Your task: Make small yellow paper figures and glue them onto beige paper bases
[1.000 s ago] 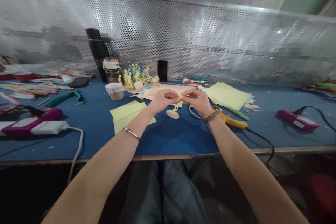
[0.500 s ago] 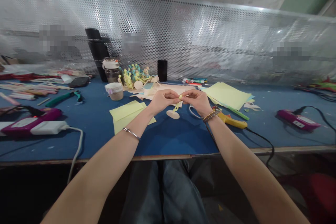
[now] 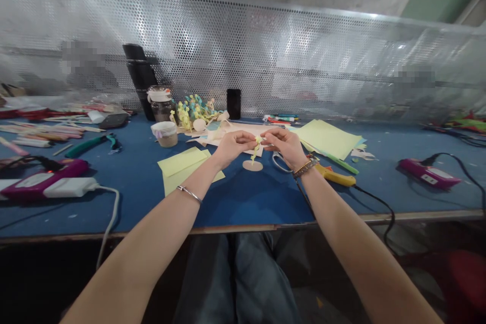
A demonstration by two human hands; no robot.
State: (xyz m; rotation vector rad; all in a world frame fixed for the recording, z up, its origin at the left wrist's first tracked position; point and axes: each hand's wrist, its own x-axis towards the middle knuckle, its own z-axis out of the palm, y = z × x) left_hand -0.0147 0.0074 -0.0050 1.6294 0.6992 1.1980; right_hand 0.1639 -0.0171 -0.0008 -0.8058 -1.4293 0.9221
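My left hand [image 3: 235,147] and my right hand [image 3: 284,146] meet over the blue table mat [image 3: 243,202], with their fingertips at the top of a narrow yellow paper strip [image 3: 256,148]. The strip hangs in a loose curl down toward a round beige paper disc [image 3: 252,165]. The disc lies just below the gap between my hands. I cannot see whether strip and disc are joined. The loop handle of a pair of scissors [image 3: 279,163] lies close under my right hand.
Pale yellow paper sheets [image 3: 184,169] lie left of my hands and more [image 3: 326,139] to the right. Ahead stand a paper cup [image 3: 166,134], a glass jar [image 3: 161,105], a black bottle [image 3: 140,78], a phone [image 3: 234,104] and curled paper shapes [image 3: 192,112]. Magenta power strips [image 3: 429,172] have cables.
My hands have drawn slightly apart and the yellow strip curls more openly between them. The beige disc has shifted slightly right and looks flatter.
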